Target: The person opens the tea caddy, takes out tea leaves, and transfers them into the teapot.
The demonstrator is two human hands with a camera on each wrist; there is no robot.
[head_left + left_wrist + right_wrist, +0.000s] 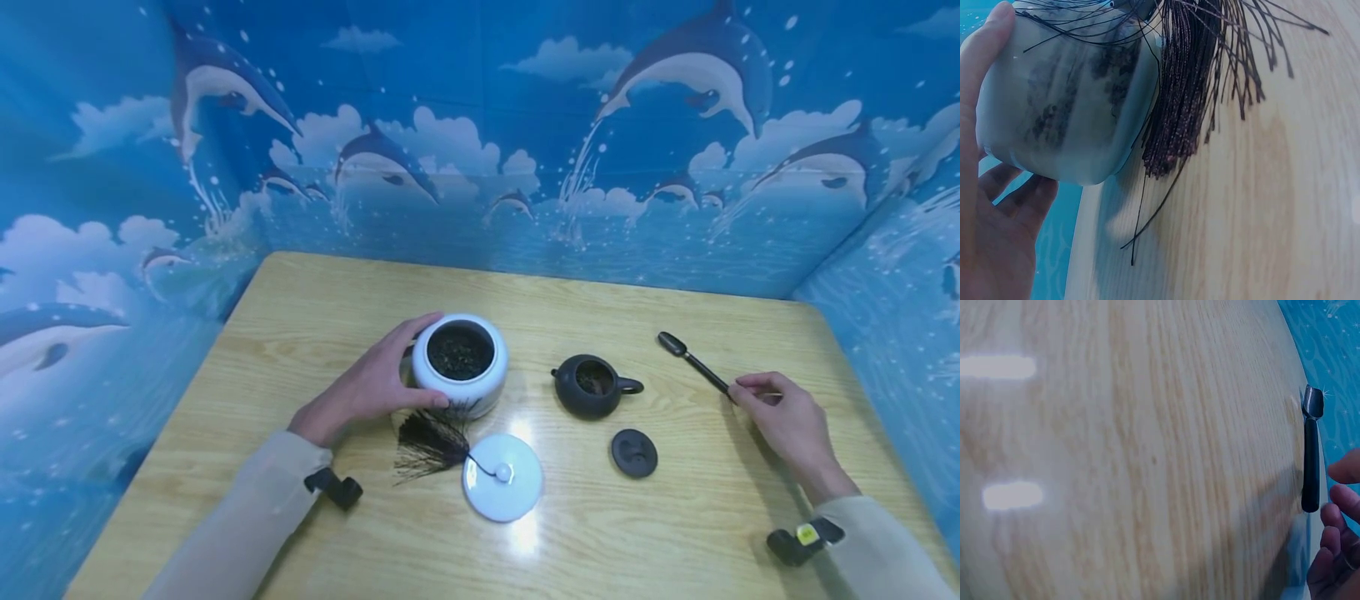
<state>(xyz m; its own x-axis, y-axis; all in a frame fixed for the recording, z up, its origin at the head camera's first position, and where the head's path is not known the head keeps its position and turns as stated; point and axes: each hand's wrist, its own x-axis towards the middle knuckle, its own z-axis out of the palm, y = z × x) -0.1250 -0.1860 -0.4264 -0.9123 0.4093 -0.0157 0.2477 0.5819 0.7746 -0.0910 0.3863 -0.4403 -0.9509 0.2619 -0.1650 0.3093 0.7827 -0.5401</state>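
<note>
Two hands work over one table point(615, 542). The left hand point(382, 375) is spread wide and holds the one white jar point(486, 392), thumb on its near side and fingers round the far side; the jar is left of the table's middle with its mouth up, full of dark leaves point(459, 350), though whether its base touches the table I cannot tell. The right hand point(787, 421) is narrow, thumb and fingers loosely bent at the handle end of the one black scoop point(701, 367). The right wrist view shows the fingertips just beside that handle; whether any touches it I cannot tell. The scoop lies at the right, bowl end away from the person. Two lids lie on the table: a white one point(503, 498), knob up, near the jar, and a dark one point(633, 453) near the pot. One cord point(482, 467) runs from the white lid's knob to one dark tassel point(431, 442), which lies between that lid and the left hand. One dark pot point(583, 407) stands uncovered between jar and scoop, its spout to the left, one handle to the right, some leaves inside. Behind the table hangs a blue dolphin backdrop point(480, 83).
</note>
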